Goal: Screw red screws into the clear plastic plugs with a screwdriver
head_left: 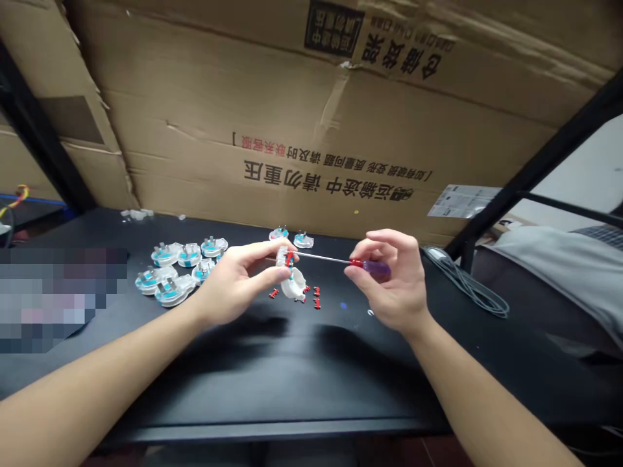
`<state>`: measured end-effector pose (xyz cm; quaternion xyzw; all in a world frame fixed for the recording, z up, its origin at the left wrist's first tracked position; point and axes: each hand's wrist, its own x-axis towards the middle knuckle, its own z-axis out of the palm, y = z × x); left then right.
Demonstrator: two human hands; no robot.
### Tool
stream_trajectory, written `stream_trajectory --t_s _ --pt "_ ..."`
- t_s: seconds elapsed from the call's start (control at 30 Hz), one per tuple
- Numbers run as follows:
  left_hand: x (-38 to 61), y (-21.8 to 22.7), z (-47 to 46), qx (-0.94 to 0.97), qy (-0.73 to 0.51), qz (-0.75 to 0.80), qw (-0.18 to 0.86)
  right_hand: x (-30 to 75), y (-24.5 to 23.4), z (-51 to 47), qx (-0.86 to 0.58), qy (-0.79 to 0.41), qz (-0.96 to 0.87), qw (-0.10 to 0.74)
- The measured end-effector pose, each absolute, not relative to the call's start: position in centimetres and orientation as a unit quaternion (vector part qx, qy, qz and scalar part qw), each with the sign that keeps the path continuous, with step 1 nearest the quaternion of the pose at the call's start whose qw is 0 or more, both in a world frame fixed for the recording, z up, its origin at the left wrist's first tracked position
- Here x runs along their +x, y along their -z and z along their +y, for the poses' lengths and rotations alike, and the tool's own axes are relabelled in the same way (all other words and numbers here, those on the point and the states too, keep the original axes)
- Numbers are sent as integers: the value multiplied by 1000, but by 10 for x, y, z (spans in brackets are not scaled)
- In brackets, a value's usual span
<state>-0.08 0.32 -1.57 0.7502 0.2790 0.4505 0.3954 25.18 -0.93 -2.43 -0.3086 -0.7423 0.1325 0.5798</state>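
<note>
Between the thumb and fingers of my left hand (238, 279) is a small plug part (282, 257), white with a red piece (289, 258) on its right side. My right hand (392, 279) grips the purple and red handle of a screwdriver (372, 266). Its thin metal shaft points left, and the tip meets or nearly meets the red piece. Just below the held part sits a white plastic shell (293, 285); whether it touches the part is unclear. Several small red pieces (317, 303) lie on the table near it.
Several clear plugs with metal pins (172, 290) sit on the black table (272, 402) to the left. Two more plugs (304, 240) are at the back. A coiled grey cable (470, 285) lies at right. Behind stands a cardboard sheet (195, 84); a dark metal post (535, 155) rises at right.
</note>
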Motion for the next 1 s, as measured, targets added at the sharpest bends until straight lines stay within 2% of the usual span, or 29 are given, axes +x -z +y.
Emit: stream_trajectory --t_s 0.17,0.37,0.53,0.63,0.77,1.0 --pt "-1 17 4 758 -450 283 377 253 24 -9 -341 -167 -752 539" --pt "0 18 6 778 -447 296 327 255 18 -8 -349 -85 -811 462" --pt "0 18 7 815 -435 312 222 251 20 -6 -391 -127 -834 368" --pt "2 21 7 831 -430 312 166 244 24 -8 -431 -223 -780 396" --pt "8 28 4 859 -407 280 138 229 29 -13 -403 -350 -734 421" --pt "12 29 0 876 -380 262 139 220 30 -18 -406 -361 -721 431"
